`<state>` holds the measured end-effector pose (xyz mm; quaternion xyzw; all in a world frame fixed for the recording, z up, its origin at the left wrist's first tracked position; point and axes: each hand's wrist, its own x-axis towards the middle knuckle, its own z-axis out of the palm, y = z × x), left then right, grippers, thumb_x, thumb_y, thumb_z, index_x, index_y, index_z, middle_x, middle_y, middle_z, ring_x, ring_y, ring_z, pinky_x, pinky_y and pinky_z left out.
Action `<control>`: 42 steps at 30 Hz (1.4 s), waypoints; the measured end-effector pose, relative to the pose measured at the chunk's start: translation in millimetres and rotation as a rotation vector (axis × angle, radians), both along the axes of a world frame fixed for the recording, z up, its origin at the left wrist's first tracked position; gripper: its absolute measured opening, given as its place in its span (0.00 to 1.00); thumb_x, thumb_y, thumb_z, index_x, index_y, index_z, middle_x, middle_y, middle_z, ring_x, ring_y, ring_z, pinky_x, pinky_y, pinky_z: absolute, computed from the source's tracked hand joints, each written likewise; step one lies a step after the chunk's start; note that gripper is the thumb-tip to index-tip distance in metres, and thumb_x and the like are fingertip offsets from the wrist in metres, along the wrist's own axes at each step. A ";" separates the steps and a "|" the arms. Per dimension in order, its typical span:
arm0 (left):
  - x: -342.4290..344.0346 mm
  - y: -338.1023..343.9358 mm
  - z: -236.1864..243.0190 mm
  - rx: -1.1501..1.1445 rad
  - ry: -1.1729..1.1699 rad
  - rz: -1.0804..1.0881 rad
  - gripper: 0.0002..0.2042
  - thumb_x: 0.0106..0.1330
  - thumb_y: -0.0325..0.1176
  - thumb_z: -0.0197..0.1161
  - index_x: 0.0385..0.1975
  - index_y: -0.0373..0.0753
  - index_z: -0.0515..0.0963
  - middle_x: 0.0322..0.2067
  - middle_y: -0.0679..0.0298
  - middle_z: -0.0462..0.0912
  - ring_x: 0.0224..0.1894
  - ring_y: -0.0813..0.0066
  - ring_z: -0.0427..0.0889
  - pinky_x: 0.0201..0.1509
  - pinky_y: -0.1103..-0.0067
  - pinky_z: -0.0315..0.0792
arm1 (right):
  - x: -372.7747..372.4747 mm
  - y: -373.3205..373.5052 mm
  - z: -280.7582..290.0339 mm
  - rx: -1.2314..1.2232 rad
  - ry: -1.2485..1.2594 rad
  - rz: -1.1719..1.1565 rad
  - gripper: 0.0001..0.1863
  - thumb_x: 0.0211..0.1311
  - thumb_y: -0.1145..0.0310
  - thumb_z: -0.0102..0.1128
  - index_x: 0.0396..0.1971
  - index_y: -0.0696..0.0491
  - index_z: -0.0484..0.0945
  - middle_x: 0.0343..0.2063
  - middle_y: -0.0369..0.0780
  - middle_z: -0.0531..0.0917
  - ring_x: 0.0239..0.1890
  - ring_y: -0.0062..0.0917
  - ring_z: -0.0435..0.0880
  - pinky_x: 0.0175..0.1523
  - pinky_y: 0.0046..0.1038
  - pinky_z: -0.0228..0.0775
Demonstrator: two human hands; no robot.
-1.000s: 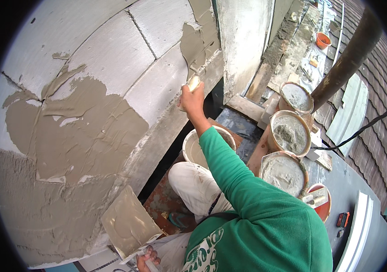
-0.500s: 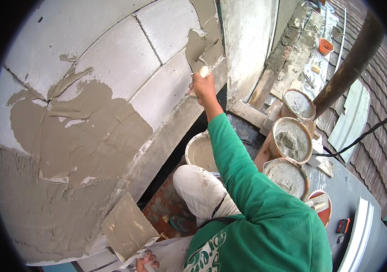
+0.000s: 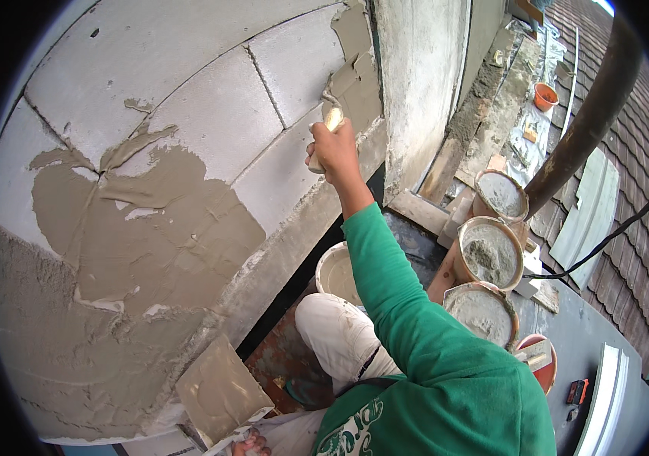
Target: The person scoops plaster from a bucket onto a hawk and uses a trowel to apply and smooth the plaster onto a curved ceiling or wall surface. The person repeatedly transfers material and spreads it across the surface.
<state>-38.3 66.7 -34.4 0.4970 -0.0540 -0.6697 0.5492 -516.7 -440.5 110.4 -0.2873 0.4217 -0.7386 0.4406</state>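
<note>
My right hand (image 3: 337,152), arm stretched out in a green sleeve, is closed around the pale wooden handle of a trowel (image 3: 333,117). The trowel is against the pale block wall (image 3: 214,114), beside a strip of wet grey mortar (image 3: 358,83) at the wall's right corner; my hand hides most of its blade. Low in the picture, my left hand (image 3: 251,443), partly cut off by the lower edge, grips a square mortar board (image 3: 222,391) coated with mortar. A broad mortar patch (image 3: 165,228) covers the blocks on the left.
A bucket of mortar (image 3: 338,273) stands by my knee, partly behind my arm. Several more buckets (image 3: 489,253) line the right side. A dark pipe (image 3: 590,106) slants past roof tiles (image 3: 643,197). A concrete ledge (image 3: 294,235) edges the wall's base, with a dark gap beside it.
My right hand has moved slightly left along the wall with the trowel, and the corner mortar looks flatter. The view has shifted a little; my left hand still holds the board low down.
</note>
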 end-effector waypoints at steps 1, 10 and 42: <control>0.3 0.4 -0.6 0.001 -0.006 -0.003 0.17 0.66 0.26 0.59 0.54 0.30 0.72 0.41 0.59 0.77 0.37 0.71 0.76 0.34 0.78 0.75 | -0.6 -1.4 6.2 0.002 -0.017 0.007 0.16 0.69 0.72 0.59 0.49 0.60 0.64 0.34 0.44 0.77 0.23 0.24 0.81 0.17 0.32 0.76; 2.9 0.4 -7.4 -0.022 -0.014 -0.014 0.17 0.66 0.26 0.58 0.54 0.30 0.72 0.41 0.59 0.77 0.36 0.72 0.76 0.32 0.77 0.75 | -8.7 -26.7 80.8 -0.055 0.290 -0.137 0.10 0.65 0.73 0.59 0.36 0.66 0.72 0.20 0.45 0.81 0.15 0.31 0.83 0.14 0.33 0.70; -63.5 18.8 44.5 -0.082 -0.309 -0.060 0.24 0.62 0.23 0.61 0.60 0.38 0.71 0.40 0.62 0.77 0.31 0.78 0.75 0.29 0.76 0.74 | 110.1 225.1 -75.3 0.107 0.548 1.291 0.20 0.83 0.56 0.52 0.62 0.55 0.73 0.32 0.34 0.77 0.24 0.16 0.74 0.28 0.19 0.67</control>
